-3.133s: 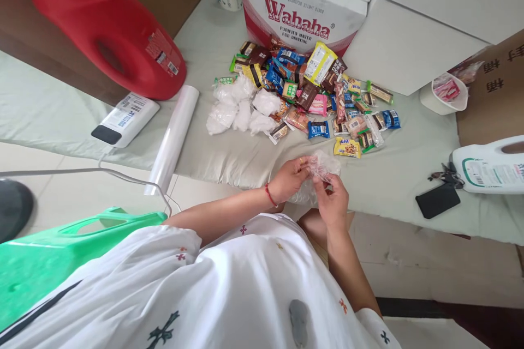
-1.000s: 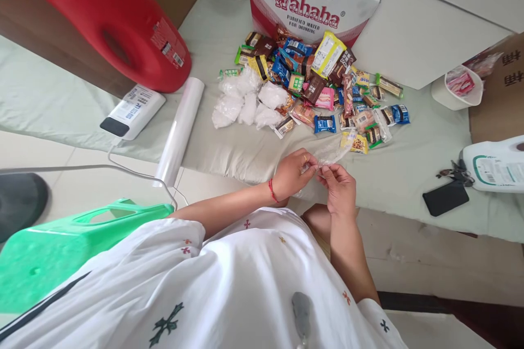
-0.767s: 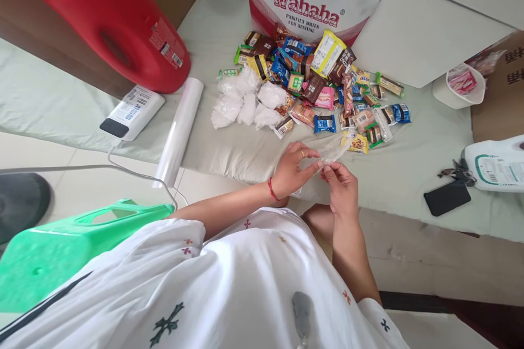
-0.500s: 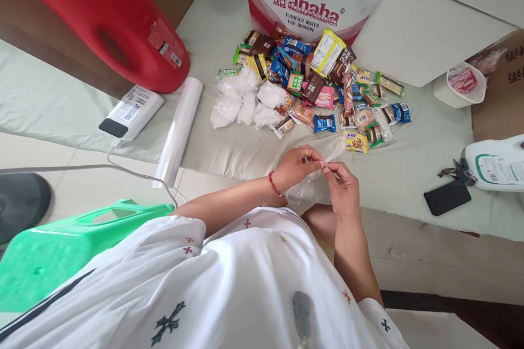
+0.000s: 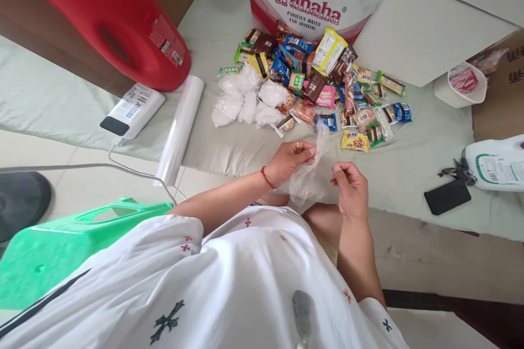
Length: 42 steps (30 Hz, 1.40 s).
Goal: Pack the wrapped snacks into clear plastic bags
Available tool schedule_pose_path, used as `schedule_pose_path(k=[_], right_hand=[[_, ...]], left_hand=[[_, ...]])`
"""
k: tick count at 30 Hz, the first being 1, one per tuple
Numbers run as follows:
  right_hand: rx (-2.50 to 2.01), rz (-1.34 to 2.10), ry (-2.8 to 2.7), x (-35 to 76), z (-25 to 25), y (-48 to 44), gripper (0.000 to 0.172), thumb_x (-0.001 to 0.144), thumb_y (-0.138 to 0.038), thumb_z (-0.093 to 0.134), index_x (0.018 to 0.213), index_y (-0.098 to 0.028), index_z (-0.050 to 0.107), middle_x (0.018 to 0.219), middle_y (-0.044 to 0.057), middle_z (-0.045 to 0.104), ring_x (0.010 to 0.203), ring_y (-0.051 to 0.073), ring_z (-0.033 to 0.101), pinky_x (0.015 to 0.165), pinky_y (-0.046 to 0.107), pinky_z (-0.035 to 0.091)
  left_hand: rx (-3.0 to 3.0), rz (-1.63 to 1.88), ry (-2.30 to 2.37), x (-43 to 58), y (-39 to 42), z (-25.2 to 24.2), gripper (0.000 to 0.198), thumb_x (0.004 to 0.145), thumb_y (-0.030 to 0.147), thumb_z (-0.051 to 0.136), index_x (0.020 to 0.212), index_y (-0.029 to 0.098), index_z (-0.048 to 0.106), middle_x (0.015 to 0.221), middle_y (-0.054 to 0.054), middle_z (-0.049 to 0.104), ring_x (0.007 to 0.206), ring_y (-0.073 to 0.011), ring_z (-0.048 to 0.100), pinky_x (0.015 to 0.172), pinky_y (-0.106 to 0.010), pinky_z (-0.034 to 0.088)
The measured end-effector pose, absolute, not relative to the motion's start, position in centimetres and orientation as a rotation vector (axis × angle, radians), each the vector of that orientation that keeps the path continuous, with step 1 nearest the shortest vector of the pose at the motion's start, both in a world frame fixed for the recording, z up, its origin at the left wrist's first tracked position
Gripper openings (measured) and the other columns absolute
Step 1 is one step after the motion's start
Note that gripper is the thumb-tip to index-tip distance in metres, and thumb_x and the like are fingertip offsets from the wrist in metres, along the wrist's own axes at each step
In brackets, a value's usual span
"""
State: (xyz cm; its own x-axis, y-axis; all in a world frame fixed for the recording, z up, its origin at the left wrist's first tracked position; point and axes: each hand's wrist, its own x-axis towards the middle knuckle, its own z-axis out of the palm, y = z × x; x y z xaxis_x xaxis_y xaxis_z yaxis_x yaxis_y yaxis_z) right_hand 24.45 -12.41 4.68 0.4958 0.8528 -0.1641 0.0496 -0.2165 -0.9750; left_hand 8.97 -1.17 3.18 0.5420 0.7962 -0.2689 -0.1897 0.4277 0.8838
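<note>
A thin clear plastic bag (image 5: 305, 177) hangs from my left hand (image 5: 290, 162), whose thumb and fingers pinch it near its upper part. To the right of the bag, apart from it, my right hand (image 5: 351, 188) has its fingers curled and pressed together; whatever they may hold is too small to make out. Beyond my hands lies a pile of small wrapped snacks (image 5: 315, 87) in many colours. Several crumpled white plastic bags (image 5: 227, 108) sit at the left of the pile. A yellow snack packet (image 5: 355, 142) lies closest to my right hand.
A Wahaha carton (image 5: 311, 0) stands behind the snacks. At the left are a red jug (image 5: 123, 38), a white device (image 5: 133, 112) with a cable, a clear roll (image 5: 180, 125) and a green stool (image 5: 73, 245). On the right lie a black phone (image 5: 447, 196), keys and a white bottle (image 5: 497, 163).
My hands, which met at the bag, have moved apart. My left hand keeps the bag, which now hangs narrower and more upright, while my right hand has moved right, away from it.
</note>
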Motion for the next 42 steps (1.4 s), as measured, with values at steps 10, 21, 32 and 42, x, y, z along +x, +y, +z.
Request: schedule_pose_path(k=[10, 21, 32, 42], right_hand=[[-1.751, 0.854, -0.914, 22.4, 5.0, -12.3, 0.035, 0.090, -0.057, 0.070, 0.085, -0.022, 0.069, 0.074, -0.002, 0.062, 0.063, 0.012, 0.050, 0.057, 0.024, 0.043], [-1.626, 0.755, -0.628, 24.0, 4.9, -12.3, 0.028, 0.084, -0.046, 0.075, 0.079, -0.021, 0.064, 0.067, -0.005, 0.057, 0.057, 0.009, 0.048, 0.052, 0.023, 0.040], [-1.610, 0.839, -0.600, 26.9, 4.5, -14.0, 0.042, 0.084, -0.063, 0.071, 0.093, -0.022, 0.068, 0.096, 0.004, 0.069, 0.082, 0.015, 0.062, 0.062, 0.025, 0.052], [-1.841, 0.744, -0.994, 26.2, 4.3, -10.7, 0.036, 0.093, -0.054, 0.062, 0.087, -0.019, 0.069, 0.071, -0.001, 0.064, 0.067, 0.015, 0.054, 0.067, 0.028, 0.045]], left_hand=[[1.131, 0.693, 0.825, 9.0, -2.6, 3.2, 0.035, 0.082, 0.049, 0.075, 0.084, 0.015, 0.072, 0.079, -0.003, 0.072, 0.074, -0.0133, 0.061, 0.074, -0.027, 0.049], [0.849, 0.713, 0.751, 9.1, -2.0, 2.3, 0.044, 0.077, 0.056, 0.081, 0.085, 0.016, 0.063, 0.083, -0.001, 0.068, 0.079, -0.0122, 0.062, 0.075, -0.026, 0.048], [0.838, 0.662, 0.663, 8.2, -2.2, 2.1, 0.053, 0.074, 0.061, 0.085, 0.087, 0.016, 0.062, 0.092, -0.003, 0.071, 0.088, -0.0167, 0.071, 0.088, -0.034, 0.055], [0.876, 0.677, 0.718, 8.6, -3.4, 3.3, 0.045, 0.082, 0.056, 0.079, 0.090, 0.018, 0.058, 0.097, -0.004, 0.072, 0.093, -0.0175, 0.072, 0.086, -0.034, 0.059]])
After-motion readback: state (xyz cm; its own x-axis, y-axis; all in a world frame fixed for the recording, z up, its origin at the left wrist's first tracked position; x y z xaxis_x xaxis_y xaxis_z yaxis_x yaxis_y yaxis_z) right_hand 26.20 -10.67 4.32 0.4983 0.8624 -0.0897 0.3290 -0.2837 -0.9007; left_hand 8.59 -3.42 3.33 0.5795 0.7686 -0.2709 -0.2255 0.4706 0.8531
